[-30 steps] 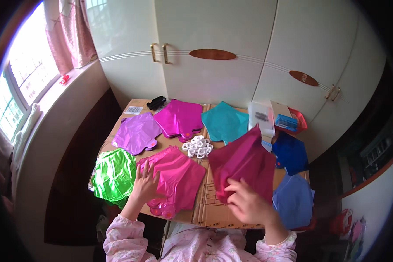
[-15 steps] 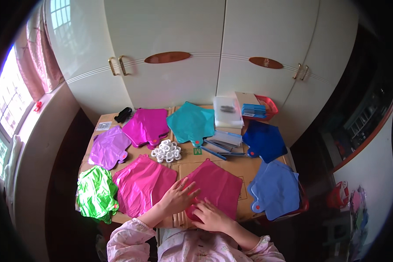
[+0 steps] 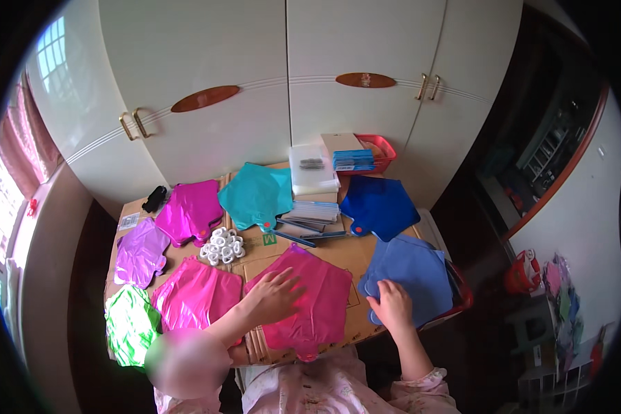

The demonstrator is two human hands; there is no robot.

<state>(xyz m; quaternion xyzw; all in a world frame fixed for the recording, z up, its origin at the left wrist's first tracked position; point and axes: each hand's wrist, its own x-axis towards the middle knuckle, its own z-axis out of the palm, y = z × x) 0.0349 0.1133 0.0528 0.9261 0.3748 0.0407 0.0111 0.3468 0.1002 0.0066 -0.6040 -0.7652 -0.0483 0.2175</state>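
Touching periwinkle sheet (image 3: 424, 276) edge: right hand (image 3: 395, 307), grip unclear | left hand (image 3: 273, 301) released over pink sheet (image 3: 322, 309) | cardboard (image 3: 357, 319) between

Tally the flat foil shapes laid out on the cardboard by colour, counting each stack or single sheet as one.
Green foil: 1
Light purple foil: 1
Magenta foil: 1
Teal foil: 1
Dark blue foil: 1
Light blue foil: 1
Pink foil: 2
Total: 8

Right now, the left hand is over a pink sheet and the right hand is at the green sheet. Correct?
Not green: the head view shows the right hand at the light blue sheet. The left hand is over a pink sheet.
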